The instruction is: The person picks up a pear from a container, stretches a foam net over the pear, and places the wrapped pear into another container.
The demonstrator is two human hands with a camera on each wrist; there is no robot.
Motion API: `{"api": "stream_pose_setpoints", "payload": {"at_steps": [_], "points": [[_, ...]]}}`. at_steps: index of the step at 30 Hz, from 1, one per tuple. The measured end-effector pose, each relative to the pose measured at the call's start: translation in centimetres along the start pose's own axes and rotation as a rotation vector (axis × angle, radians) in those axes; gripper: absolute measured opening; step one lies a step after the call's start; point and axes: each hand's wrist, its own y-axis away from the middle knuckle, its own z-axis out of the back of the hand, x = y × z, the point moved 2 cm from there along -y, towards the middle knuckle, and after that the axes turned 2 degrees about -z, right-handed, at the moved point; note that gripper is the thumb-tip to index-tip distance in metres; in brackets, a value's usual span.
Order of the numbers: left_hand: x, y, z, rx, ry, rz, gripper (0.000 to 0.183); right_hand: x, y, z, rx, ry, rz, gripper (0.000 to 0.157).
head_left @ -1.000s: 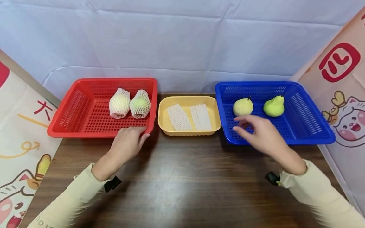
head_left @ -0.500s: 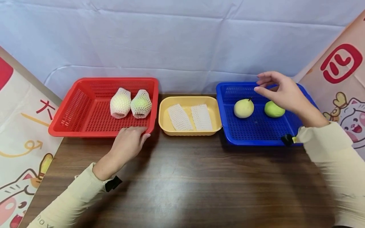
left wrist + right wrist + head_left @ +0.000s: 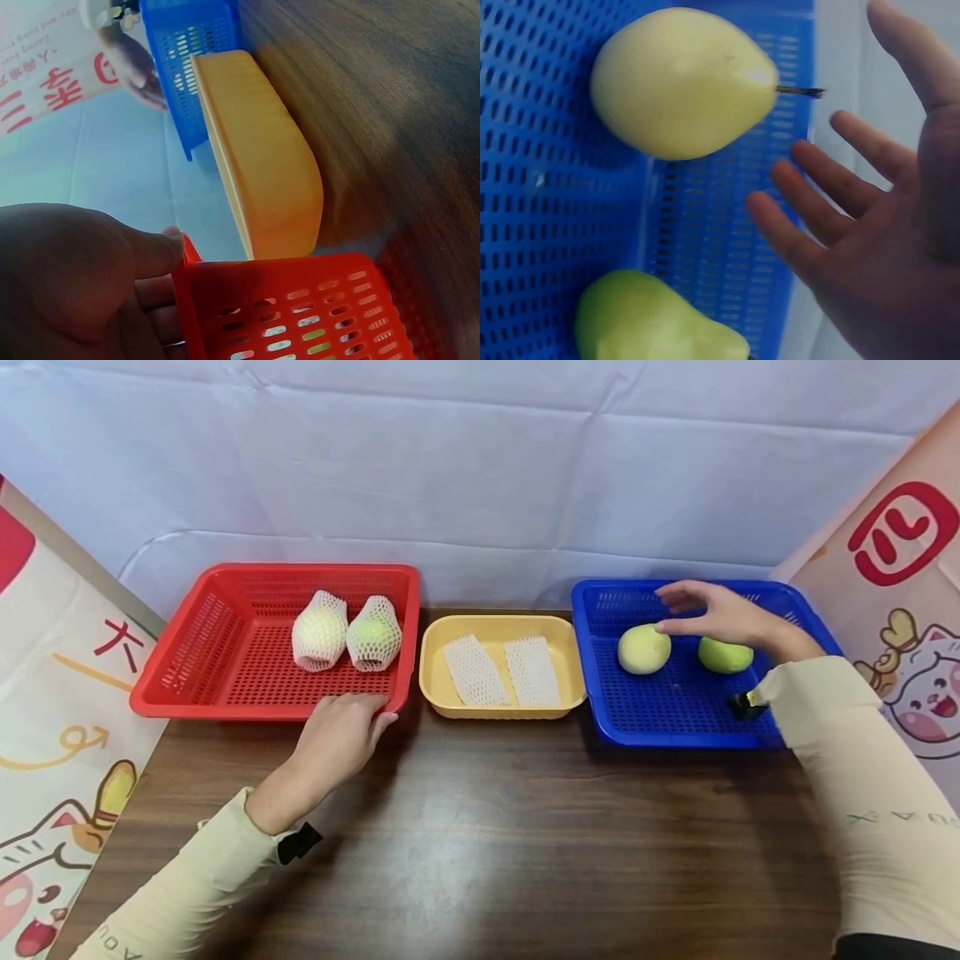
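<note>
My left hand (image 3: 333, 739) grips the front right rim of the red basket (image 3: 225, 717), thumb on one side and fingers on the other, as the left wrist view shows. Inside that basket are two pears in white foam nets, a pale netted pear (image 3: 318, 633) and a greener netted pear (image 3: 372, 635). Over the blue basket (image 3: 675, 740) hovers my right hand (image 3: 720, 610), fingers spread and holding nothing. Close to its thumb lies a yellow pear (image 3: 643, 650), its stem toward the hand in the right wrist view. A green pear (image 3: 652, 322) lies beside it, partly covered by my hand in the head view.
Between the baskets stands a yellow tray (image 3: 502, 712) holding two flat foam nets, a left net (image 3: 476, 670) and a right net (image 3: 532, 670). All rest on a dark wooden table (image 3: 480, 827). A pale cloth (image 3: 480, 468) hangs behind, with printed panels at both sides.
My right hand has moved from the front of the blue basket to the right and back, then left and lower toward the yellow pear. The left hand has stayed on the red rim.
</note>
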Motion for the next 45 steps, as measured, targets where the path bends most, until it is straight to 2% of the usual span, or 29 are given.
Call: {"api": "stream_pose_setpoints", "payload": {"at_steps": [5, 11, 20, 31, 45], "points": [[0.0, 0.0, 0.0, -0.002, -0.004, -0.002, 0.029, -1.1, -0.9, -1.6, 0.134, 0.040, -0.017, 0.077], [0.0, 0.1, -0.1, -0.004, -0.003, -0.004, 0.029, -2.5, -1.5, -3.0, 0.177, 0.042, -0.024, 0.083], [0.0, 0.2, 0.0, -0.002, -0.006, -0.001, 0.030, -3.5, -1.9, -4.4, 0.155, -0.017, -0.031, 0.086], [0.2, 0.1, -0.2, -0.004, -0.004, -0.003, 0.032, -3.3, -2.5, -5.1, 0.072, 0.036, -0.039, 0.080], [0.1, 0.0, -0.2, -0.003, -0.004, 0.002, 0.032, -3.2, -2.6, -4.9, 0.083, 0.038, -0.047, 0.080]]}}
